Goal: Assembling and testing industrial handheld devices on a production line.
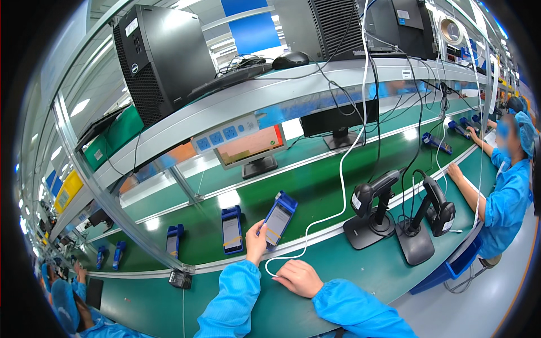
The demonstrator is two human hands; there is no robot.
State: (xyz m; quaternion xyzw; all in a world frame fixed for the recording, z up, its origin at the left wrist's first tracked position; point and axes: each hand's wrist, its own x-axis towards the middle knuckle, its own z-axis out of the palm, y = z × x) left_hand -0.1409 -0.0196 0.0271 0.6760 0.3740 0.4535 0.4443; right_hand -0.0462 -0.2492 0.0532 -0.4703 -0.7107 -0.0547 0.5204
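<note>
My left hand (256,243) is closed on the lower left edge of a blue handheld payment terminal (280,219). The terminal leans at a slant over the green belt, with its grey screen facing up and a yellowish band across its lower part. Low over the green bench, my right hand (300,278) pinches the end of a white cable (341,169); its tip is hidden by the fingers. This cable hangs from above and loops round to the right hand. Just left of the held terminal, a second blue terminal (231,232) lies on the belt.
More terminals lie along the belt, such as one terminal (174,241) by the metal post. Two black barcode scanners (375,194) stand on the right. Monitors (252,147) and a shelf with computers (163,56) are beyond. Co-workers sit right (504,180) and lower left.
</note>
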